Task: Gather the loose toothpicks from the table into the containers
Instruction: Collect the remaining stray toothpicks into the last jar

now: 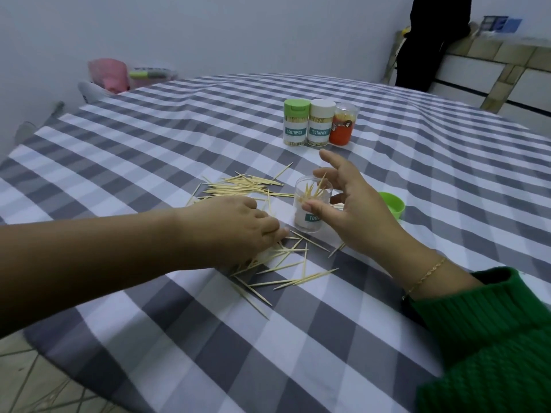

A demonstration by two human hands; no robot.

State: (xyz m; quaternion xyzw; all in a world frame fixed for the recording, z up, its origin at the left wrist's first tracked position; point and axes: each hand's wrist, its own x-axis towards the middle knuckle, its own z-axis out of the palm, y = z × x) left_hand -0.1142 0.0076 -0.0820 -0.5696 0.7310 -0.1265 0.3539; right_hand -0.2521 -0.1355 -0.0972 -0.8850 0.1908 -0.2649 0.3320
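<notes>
The left hand is lying palm-down on the worktop, its fingers curling closed onto loose toothpicks under and just beyond their tips; whether any are actually pinched I cannot tell. The right hand is hovering with fingers spread open around the open clear container, thumb near its label, not clearly gripping it. A few toothpicks are standing inside that container, just beside the right fingertips. A second scatter of toothpicks is lying just beyond the left knuckles. One green lid is resting behind the right hand. Three capped containers are standing together farther out, well apart from both hands.
</notes>
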